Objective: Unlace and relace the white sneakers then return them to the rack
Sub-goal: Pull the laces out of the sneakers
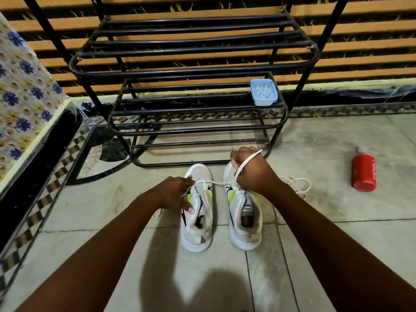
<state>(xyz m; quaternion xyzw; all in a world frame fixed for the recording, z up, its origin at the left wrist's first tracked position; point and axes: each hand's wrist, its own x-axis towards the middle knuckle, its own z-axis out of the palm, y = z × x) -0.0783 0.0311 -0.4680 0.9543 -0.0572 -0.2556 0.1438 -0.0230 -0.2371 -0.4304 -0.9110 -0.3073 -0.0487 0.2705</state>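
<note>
Two white sneakers are set side by side on the tiled floor (315,255), toes toward the black metal rack (193,70), just in front of its lowest bars. The left sneaker (198,224) is steadied by the left hand (177,192), whose fingers are curled over its upper near the eyelets; one end of the lace (221,182) appears to be pinched there, though the pinch itself is partly hidden. From that shoe the lace is stretched taut across the gap to the right hand (252,170), which is held above the toe of the right sneaker (245,219). The right hand is clenched round the lace, and a band of lace is seen wrapped over the back of the hand, its tip sticking out past the knuckles.

A second lace (297,184) is left in loose coils on the floor just right of the right sneaker, partly hidden by the right forearm. A pale blue tub (263,92) with white contents is placed on a middle shelf of the rack, at its right end. A red bottle (364,171) is laid on its side on the floor, well apart to the right. A floral cloth (24,86) is seen at the left edge.
</note>
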